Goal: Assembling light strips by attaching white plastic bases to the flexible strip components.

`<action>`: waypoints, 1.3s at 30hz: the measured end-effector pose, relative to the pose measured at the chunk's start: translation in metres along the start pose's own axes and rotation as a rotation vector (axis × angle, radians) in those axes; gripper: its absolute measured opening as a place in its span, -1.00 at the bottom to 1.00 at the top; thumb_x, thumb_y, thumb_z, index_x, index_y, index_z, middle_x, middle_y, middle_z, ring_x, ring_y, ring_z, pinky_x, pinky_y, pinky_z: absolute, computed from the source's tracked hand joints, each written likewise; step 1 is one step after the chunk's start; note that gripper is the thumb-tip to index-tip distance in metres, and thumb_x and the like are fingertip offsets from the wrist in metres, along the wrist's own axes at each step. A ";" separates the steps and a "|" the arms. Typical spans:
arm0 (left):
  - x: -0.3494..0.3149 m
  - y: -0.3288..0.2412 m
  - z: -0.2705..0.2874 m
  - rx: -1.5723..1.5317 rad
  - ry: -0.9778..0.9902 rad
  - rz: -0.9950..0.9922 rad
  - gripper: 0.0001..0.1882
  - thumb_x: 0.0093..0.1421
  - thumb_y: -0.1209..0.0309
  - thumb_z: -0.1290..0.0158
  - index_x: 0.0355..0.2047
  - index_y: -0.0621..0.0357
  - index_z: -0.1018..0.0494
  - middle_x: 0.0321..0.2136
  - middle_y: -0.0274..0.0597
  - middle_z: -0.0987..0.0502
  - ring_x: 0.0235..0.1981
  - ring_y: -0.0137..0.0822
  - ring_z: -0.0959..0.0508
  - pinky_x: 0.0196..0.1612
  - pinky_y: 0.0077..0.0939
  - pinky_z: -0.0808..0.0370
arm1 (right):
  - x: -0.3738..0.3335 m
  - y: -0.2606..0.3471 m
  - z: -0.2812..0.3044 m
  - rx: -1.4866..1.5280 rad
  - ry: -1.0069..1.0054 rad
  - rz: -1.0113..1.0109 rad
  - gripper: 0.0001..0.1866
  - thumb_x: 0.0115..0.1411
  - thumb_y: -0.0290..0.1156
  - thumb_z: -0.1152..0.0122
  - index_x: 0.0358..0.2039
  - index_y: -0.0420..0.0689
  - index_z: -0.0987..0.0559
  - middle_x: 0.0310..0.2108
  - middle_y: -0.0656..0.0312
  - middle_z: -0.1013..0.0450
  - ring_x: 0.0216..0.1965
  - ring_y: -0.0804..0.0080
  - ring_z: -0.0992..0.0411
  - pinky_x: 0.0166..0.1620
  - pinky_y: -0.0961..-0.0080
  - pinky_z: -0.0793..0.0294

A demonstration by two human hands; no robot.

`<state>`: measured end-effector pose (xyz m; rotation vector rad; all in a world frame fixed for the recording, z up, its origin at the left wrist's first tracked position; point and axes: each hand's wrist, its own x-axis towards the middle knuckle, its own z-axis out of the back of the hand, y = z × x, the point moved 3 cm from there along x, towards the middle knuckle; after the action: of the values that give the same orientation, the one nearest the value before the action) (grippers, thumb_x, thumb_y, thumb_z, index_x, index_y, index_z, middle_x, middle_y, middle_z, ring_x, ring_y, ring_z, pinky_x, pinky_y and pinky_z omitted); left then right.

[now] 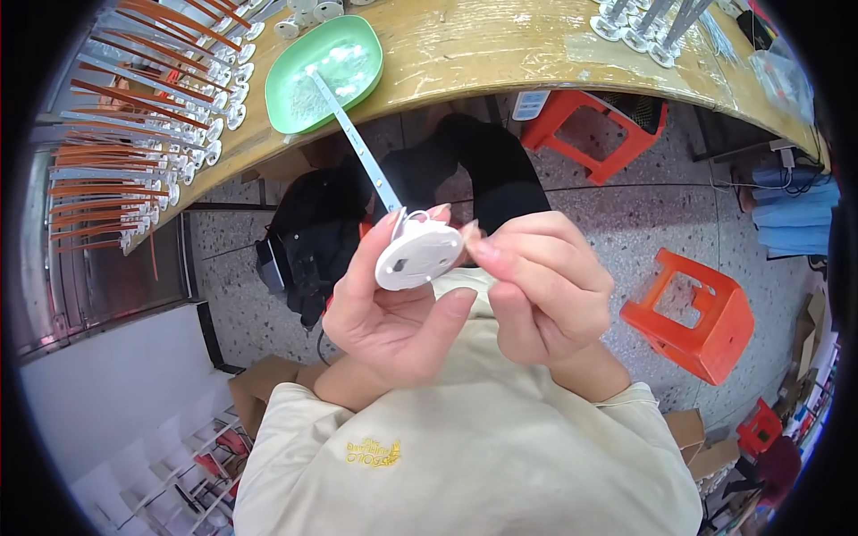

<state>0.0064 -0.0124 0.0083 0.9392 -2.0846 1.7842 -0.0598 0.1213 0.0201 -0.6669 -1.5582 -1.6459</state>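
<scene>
My left hand [384,313] is closed around a round white plastic base [418,257], its flat face with small slots turned up toward me. From the base a narrow pale-blue strip [362,152] with small dots along it reaches away, its far end over a green bowl [279,100]. My right hand [545,286] pinches with thumb and forefinger close to the base's right edge. Whatever sits between those fingertips is hidden or too small to name. Whitish small bits lie in the bowl.
Rows of white bases with orange and grey strips [134,170] crowd the left of the wooden table [465,54]. More such pieces [636,36] stand at the back right. Orange stools [702,317] and a black bag [313,232] are on the floor.
</scene>
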 end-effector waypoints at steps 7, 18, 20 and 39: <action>0.001 0.003 0.008 -0.049 -0.038 0.050 -0.26 0.06 0.83 -0.17 0.25 0.46 -0.14 0.01 0.35 -0.46 0.04 -0.04 -0.56 0.09 -0.22 -0.57 | -0.004 -0.003 -0.003 0.172 -0.030 -0.110 -0.68 -0.17 -0.65 -0.45 -0.30 -0.28 -0.65 -0.39 0.15 -0.58 -0.43 0.28 -0.53 -0.41 0.50 -0.53; 0.004 0.004 0.011 0.292 -0.058 0.040 -0.34 -0.01 0.81 -0.26 0.14 0.46 -0.32 -0.09 0.21 -0.57 -0.11 -0.17 -0.64 0.00 -0.31 -0.60 | 0.005 0.009 0.003 -0.174 0.095 -0.059 -0.76 -0.18 -0.68 -0.45 -0.42 -0.27 -0.63 -0.44 0.16 -0.54 -0.49 0.29 -0.49 -0.47 0.52 -0.47; 0.004 0.003 0.011 0.317 -0.045 0.031 -0.34 -0.01 0.81 -0.26 0.14 0.46 -0.32 -0.10 0.20 -0.57 -0.11 -0.17 -0.64 -0.01 -0.31 -0.60 | 0.006 0.008 0.004 -0.112 0.115 -0.111 -0.76 -0.17 -0.68 -0.44 -0.42 -0.27 -0.63 -0.45 0.16 -0.53 -0.50 0.28 -0.48 -0.47 0.51 -0.46; 0.004 -0.005 0.021 0.036 0.257 0.020 -0.45 0.44 0.22 0.14 0.31 0.33 -0.16 0.17 0.35 -0.34 0.10 0.19 -0.48 0.08 0.18 -0.48 | 0.020 0.022 0.012 -0.024 0.055 -0.049 -0.70 -0.18 -0.74 -0.40 -0.36 -0.27 -0.60 -0.45 0.15 -0.52 -0.52 0.32 -0.45 -0.47 0.54 -0.45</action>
<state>0.0108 -0.0339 0.0095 0.6583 -1.9138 1.8484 -0.0549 0.1307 0.0501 -0.5958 -1.5288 -1.7069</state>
